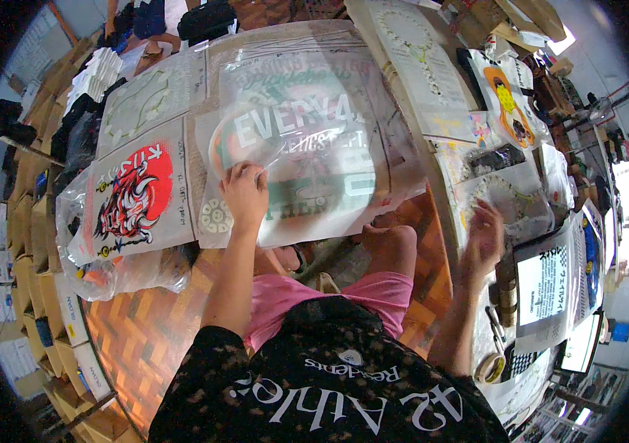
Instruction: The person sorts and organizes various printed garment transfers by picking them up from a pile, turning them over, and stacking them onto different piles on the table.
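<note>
Partly glare-veiled, the printed sheet (318, 177) lies at twelve o'clock, near edge by the knees (394, 245). The left hand (245, 186) curls on it, pinch uncertain; at two, the right hand (483, 235) is blurred, grip untellable. Parquet (144, 325) shows at nine.

Left forearm (231, 277) rises left of centre, its hand (245, 186) palm down, fingers bent. Right forearm (463, 314) stands right of centre; its hand (485, 235) has loosely curled fingers.

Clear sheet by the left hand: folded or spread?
Spread: the clear sheet lies opened out, its large white lettering in view beyond the left hand.
</note>
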`<control>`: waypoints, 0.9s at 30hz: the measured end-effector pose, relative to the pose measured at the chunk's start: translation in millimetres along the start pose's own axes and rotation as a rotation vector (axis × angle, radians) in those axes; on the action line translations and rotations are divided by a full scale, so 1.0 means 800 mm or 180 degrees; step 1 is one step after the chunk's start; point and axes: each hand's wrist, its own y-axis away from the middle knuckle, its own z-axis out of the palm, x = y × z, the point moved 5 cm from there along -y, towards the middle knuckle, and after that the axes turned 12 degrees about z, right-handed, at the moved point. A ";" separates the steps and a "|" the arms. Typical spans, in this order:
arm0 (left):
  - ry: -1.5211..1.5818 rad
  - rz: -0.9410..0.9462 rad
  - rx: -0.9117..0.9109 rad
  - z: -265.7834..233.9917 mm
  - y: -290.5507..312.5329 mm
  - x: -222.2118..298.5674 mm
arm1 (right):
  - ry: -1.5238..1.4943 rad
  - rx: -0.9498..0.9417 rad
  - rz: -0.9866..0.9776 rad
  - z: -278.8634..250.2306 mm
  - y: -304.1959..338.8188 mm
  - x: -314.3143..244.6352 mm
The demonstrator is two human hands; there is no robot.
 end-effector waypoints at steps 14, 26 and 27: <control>0.1124 0.0052 0.0356 -0.039 0.032 -0.027 | -0.1197 -0.2267 0.1831 0.222 0.098 0.159; 0.1942 -0.0359 0.0475 -0.046 0.057 -0.031 | -0.1248 -0.2450 0.2533 0.238 0.081 0.090; 0.2096 -0.0413 0.0488 -0.043 0.057 -0.031 | -0.1247 -0.2504 0.2477 0.241 0.082 0.092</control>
